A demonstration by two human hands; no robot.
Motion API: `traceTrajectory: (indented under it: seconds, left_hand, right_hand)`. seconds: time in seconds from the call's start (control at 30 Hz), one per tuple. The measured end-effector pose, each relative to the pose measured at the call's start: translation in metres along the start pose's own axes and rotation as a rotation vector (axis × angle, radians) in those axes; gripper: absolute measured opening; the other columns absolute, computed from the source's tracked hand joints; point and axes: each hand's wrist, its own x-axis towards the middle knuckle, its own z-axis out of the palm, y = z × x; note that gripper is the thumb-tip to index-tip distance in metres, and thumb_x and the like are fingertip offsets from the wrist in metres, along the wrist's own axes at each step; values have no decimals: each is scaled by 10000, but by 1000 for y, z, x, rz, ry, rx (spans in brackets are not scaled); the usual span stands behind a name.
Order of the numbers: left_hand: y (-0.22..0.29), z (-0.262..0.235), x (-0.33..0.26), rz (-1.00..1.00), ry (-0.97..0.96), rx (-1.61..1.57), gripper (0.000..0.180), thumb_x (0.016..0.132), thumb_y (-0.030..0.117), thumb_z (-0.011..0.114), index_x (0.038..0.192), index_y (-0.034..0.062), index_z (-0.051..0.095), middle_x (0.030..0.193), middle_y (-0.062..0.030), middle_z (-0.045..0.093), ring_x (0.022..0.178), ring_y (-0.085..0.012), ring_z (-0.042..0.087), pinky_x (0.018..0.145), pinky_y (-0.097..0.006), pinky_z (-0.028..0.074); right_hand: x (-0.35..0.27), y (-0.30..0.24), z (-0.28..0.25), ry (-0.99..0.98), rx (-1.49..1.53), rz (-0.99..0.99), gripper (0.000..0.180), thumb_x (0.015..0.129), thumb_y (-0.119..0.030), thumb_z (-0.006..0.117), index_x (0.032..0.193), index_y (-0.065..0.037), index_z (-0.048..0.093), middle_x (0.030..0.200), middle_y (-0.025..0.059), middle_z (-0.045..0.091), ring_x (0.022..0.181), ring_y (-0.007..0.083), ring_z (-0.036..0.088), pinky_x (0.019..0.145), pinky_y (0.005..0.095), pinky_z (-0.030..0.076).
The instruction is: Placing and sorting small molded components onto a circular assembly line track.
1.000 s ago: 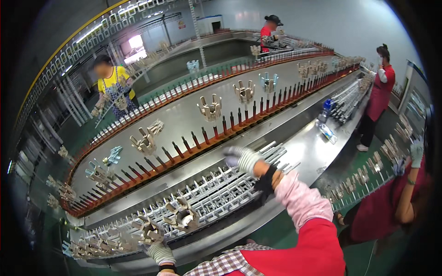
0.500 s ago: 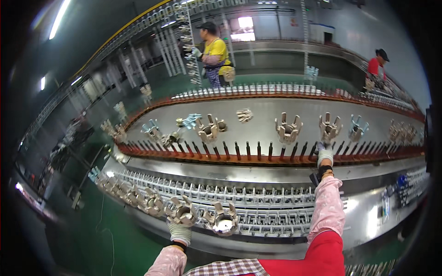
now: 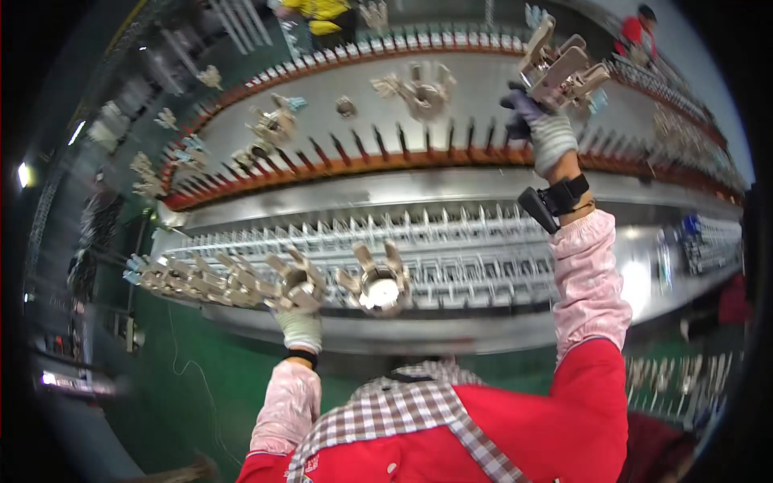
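My right hand [image 3: 541, 133], in a striped pale glove with dark purple fingertips, is closed round the base of a beige clawed ring [image 3: 557, 74], its prongs upward. It is over the far conveyor. My left hand [image 3: 299, 328], in a pale glove, is at the underside of another beige clawed ring [image 3: 298, 291] at the near bench's edge; it looks closed on it, though the fingertips are hidden. Just right of it stands one more clawed ring [image 3: 380, 291] with a bright opening. Several more clawed rings [image 3: 205, 282] form a row toward the left.
Pale metal racks with upright pins [image 3: 467, 270] cover the near bench. Beyond, dark spindles [image 3: 403, 141] line an orange-brown conveyor track [image 3: 354, 165]. More clawed parts [image 3: 424, 95] stand behind them. A person in yellow [image 3: 322, 12] and one in red [image 3: 634, 34] are across the line.
My view has tilted downward. My right hand has come up from the spindle line with a clawed ring in its grasp. The left hand remains at the same ring.
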Motion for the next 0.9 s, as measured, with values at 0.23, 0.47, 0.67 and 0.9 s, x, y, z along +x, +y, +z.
traceTrajectory:
  seconds: [0.23, 0.47, 0.67, 0.9]
  left_hand:
    - [-28, 49, -2, -103, -358, 82, 438, 738, 320, 525, 1152, 186, 483, 1219, -20, 469, 1152, -264, 372, 975, -473, 220]
    - [-20, 30, -5, 39, -82, -108, 261, 703, 280, 567, 940, 181, 613, 897, -72, 625, 872, -286, 558, 837, -439, 362]
    - [-15, 14, -5, 59, -123, -212, 163, 688, 207, 586, 832, 134, 614, 761, -106, 606, 708, -314, 572, 612, -426, 431]
    - [-12, -1, -9, 17, -228, -160, 157, 769, 180, 514, 895, 125, 588, 853, -109, 599, 736, -327, 562, 630, -431, 428]
  right_hand:
    - [-170, 60, 10, 60, -369, 188, 227, 831, -225, 546, 878, -4, 569, 594, 49, 568, 461, 127, 535, 394, 231, 412]
    - [-251, 185, 8, -33, -1527, -367, 245, 772, -122, 385, 849, -70, 611, 818, 145, 618, 760, 318, 582, 674, 411, 443]
    - [-258, 190, 18, -240, -1491, -76, 305, 802, -147, 378, 1062, -89, 527, 1069, 145, 545, 937, 261, 533, 788, 353, 430]
    - [-263, 178, 29, -232, -1351, -53, 291, 838, -184, 353, 1059, -77, 509, 1028, 146, 557, 924, 278, 536, 793, 354, 430]
